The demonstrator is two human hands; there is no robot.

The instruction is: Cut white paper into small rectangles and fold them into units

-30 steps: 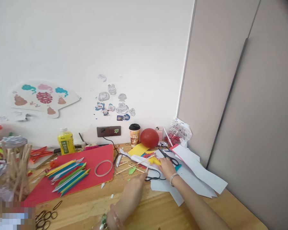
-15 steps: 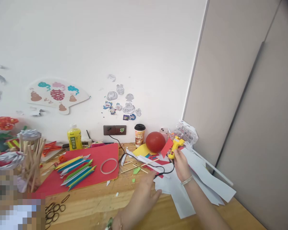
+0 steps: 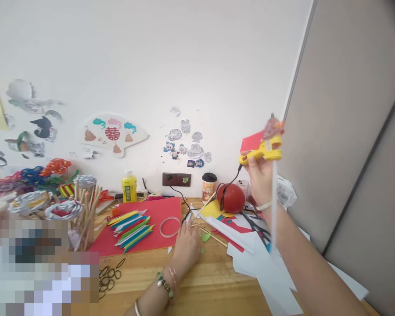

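My right hand (image 3: 260, 177) is closed around a yellow hot glue gun (image 3: 258, 153), lifted above the table. A long translucent glue stick (image 3: 274, 206) hangs down from the gun, and a piece of red paper (image 3: 252, 141) shows right behind it. From the handle, a black cord (image 3: 232, 179) drops past a red balloon (image 3: 234, 198). My left hand (image 3: 188, 240) is low at the table with its fingers stretched forward, beside the right edge of a red sheet (image 3: 128, 246) and some white paper scraps. Its fingertips are partly hidden by the hand.
Folded paper strips (image 3: 133, 230) and a clear ring (image 3: 170, 227) lie on the red sheet. A yellow bottle (image 3: 129, 186) and a lidded cup (image 3: 209, 186) stand along the wall. White paper (image 3: 276, 281) covers the right side; black rubber bands (image 3: 110, 277) lie front left.
My right hand has raised the glue gun from the table and tipped it over. My left hand has moved left toward the red sheet. The view has turned left.
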